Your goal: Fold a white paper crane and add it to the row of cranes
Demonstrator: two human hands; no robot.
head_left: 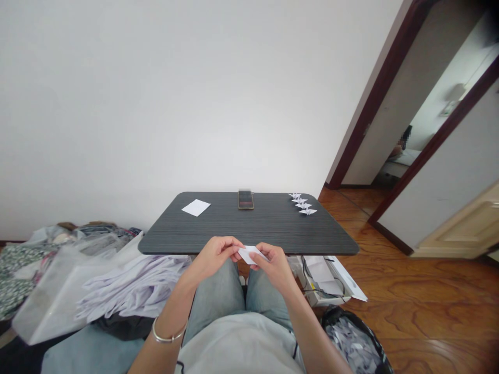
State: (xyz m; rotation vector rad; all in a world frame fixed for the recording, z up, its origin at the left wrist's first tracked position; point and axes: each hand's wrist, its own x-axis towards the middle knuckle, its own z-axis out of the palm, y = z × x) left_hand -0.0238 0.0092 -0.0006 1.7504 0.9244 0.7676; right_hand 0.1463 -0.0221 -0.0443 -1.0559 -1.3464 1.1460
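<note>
A small folded piece of white paper (249,254) is held between my two hands, just over the near edge of the dark table (241,231). My left hand (219,255) pinches its left corner between thumb and fingers. On the right side, my right hand (273,262) grips the paper with the thumb on top and the fingers behind. The fingers partly cover the paper, so its exact folds are hard to make out. A flat white paper square (196,208) lies at the table's back left. Several white folded paper cranes (307,212) stand in a row at the back right.
A phone (245,199) lies at the table's back middle, near the wall. Piled clothes (136,285) are at left. Below the table on the right are an open box (323,283) and a black bag (353,343) of paper scraps. A doorway (374,104) opens at right.
</note>
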